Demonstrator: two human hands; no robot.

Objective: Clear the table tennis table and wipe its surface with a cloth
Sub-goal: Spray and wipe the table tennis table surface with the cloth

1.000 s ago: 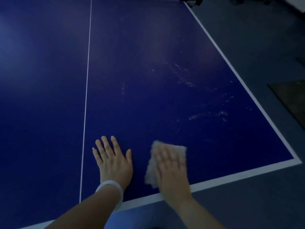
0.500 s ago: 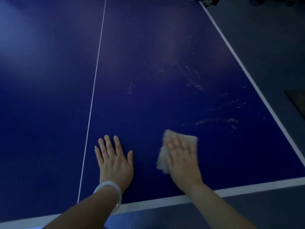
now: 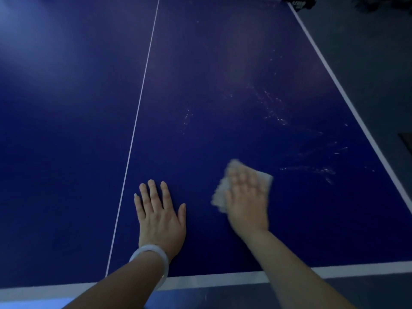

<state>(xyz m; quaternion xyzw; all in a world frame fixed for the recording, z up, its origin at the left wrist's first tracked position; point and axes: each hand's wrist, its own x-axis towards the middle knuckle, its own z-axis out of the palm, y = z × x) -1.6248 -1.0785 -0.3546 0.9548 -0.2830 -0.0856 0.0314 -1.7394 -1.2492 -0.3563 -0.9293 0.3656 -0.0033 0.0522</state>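
Cloth (image 3: pixel 223 192) half hidden, right hand (image 3: pixel 247 204) blurred

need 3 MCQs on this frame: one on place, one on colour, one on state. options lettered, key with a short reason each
1. Where is the cloth?
A. under the right hand
B. under the left hand
C. on the floor

2. What colour is the bracelet on the left wrist?
A. red
B. white
C. black

3. How does the left hand lie?
A. curled into a fist
B. lifted off the table
C. flat, fingers straight, on the table

Key: 1 A, the cloth sticks out from beneath the right palm. 2 B, the band is pale white. 3 C, the palm lies flat beside the centre line.
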